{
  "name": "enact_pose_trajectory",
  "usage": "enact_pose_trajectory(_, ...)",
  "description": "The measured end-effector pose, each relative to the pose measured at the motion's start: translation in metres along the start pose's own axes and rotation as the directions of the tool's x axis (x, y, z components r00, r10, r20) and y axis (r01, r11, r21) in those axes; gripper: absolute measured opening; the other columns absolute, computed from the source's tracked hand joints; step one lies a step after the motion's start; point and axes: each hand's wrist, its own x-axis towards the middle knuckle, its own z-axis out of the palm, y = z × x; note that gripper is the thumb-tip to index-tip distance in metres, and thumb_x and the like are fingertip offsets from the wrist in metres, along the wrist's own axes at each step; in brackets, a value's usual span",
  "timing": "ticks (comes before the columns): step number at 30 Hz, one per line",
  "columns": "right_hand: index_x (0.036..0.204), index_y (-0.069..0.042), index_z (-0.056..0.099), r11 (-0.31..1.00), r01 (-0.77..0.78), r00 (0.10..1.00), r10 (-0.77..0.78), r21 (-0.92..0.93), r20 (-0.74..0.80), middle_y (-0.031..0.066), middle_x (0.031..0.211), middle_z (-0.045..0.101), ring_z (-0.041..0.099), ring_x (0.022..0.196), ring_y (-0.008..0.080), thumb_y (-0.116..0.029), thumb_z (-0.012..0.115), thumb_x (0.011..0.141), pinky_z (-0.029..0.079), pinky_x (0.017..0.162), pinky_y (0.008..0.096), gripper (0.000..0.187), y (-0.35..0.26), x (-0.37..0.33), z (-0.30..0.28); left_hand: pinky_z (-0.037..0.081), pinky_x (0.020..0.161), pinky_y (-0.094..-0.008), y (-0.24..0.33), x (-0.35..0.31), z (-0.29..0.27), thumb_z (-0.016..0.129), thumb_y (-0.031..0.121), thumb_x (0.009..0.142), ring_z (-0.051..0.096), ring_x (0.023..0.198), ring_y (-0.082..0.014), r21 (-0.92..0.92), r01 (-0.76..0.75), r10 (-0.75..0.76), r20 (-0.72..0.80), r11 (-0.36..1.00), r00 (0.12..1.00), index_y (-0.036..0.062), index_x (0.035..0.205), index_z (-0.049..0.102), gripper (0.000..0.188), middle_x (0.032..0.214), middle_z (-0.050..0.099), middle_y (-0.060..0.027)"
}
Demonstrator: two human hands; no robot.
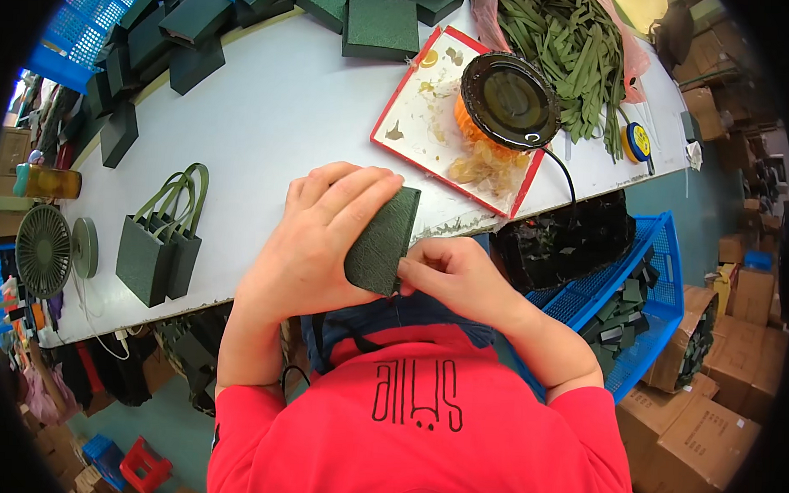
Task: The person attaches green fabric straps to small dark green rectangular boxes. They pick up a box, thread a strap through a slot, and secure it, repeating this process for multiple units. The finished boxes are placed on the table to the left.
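Observation:
A small dark green box [384, 246] with a leathery, textured surface is tilted above the table's near edge. My left hand [330, 231] is wrapped over its far and left sides, fingers lying across the top. At its lower right edge, my right hand [459, 273] has thumb and index finger pinched together against the box; whatever sits between those fingertips is hidden. Left of my hands stand green box-shaped bags [146, 255] with ribbon handles. Farther off to the right, a round pot of dark glue [510, 98] sits on a stained, red-edged tray [405, 103].
Green boxes [380, 27] crowd the far edge of the white table [269, 94]. Green ribbons [566, 53] fill a pink bag behind the pot. A tape measure [636, 142] lies at the right, a fan [45, 250] at the left. A blue crate [661, 321] holds green pieces.

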Motion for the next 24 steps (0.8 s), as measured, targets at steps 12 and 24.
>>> enact_pose_trajectory(12, 0.112, 0.001, 0.071, 0.992, -0.060, 0.979, 0.036, 0.114, 0.200, 0.0057, 0.076, 0.071, 0.060, 0.060, 0.0088, -0.023, 0.057, 0.106, 0.047, 0.056, 0.0240, 0.029, 0.009, -0.031, 0.006, 0.042, 0.109, -0.0477, -0.005, -0.001, -0.004, 0.098, 0.030, 0.050, 0.049, 0.128, -0.0391, -0.010, 0.035, -0.036, -0.089, 0.999, 0.995, 0.0008, 0.143, 0.050, 0.108, 0.138, 0.054, -0.0178)
enact_pose_trajectory(24, 0.132, -0.003, 0.061, 0.488, 0.432, 0.885, -0.069, 0.758, -0.460, 0.0108, 0.114, 0.073, 0.055, 0.065, 0.0064, -0.022, 0.055, 0.108, 0.046, 0.060, 0.0213, 0.031, 0.026, -0.033, -0.027, 0.043, 0.107, -0.0494, -0.007, -0.017, -0.012, 0.096, 0.028, 0.049, 0.049, 0.127, -0.0409, -0.001, 0.136, -0.136, -0.007, 0.991, 0.991, 0.0011, 0.141, 0.051, 0.105, 0.138, 0.055, -0.0175)
